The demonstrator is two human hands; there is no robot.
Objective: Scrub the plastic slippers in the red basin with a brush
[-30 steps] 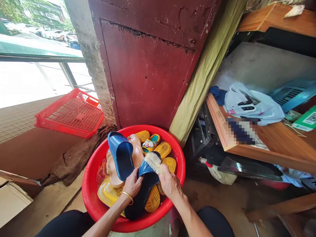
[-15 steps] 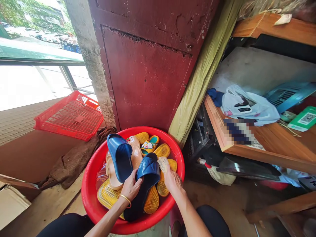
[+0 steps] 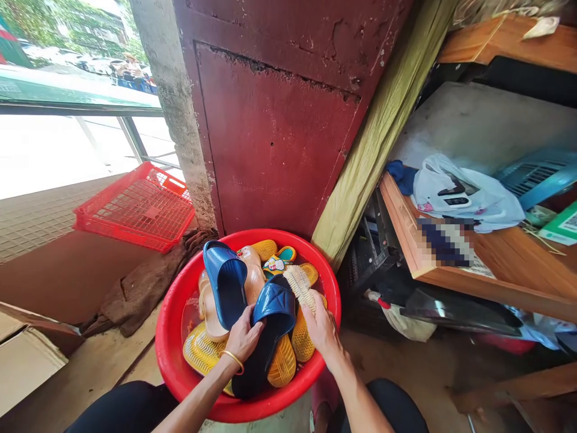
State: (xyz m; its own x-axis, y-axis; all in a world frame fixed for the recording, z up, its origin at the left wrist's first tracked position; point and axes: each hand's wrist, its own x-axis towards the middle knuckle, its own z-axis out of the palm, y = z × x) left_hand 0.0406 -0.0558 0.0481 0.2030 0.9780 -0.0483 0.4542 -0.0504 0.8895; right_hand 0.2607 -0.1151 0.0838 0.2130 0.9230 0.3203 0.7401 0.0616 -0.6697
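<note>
A red basin (image 3: pixel 331 337) holds several slippers in water. My left hand (image 3: pixel 244 334) grips the near blue slipper (image 3: pixel 276 304) by the edge of its strap, with the dark sole toward me. In my right hand (image 3: pixel 322 329) is a pale bristled brush (image 3: pixel 300 287), raised at the right side of that strap. Another blue slipper (image 3: pixel 224 279) lies to the left, on top of beige slippers (image 3: pixel 255 270). Yellow slippers (image 3: pixel 201 352) and a yellow-green slipper with a cartoon figure (image 3: pixel 280 260) lie around them.
Behind the basin stands a dark red door (image 3: pixel 279 138). A red plastic crate (image 3: pixel 139 207) and brown cloth (image 3: pixel 139 294) are at the left. On the right, a wooden shelf (image 3: pixel 518 264) holds a white plastic bag (image 3: pixel 464 192).
My right hand has brought the brush up and nearer the blue strap, showing more of its bristles. The view has shifted slightly. My left hand keeps its grip.
</note>
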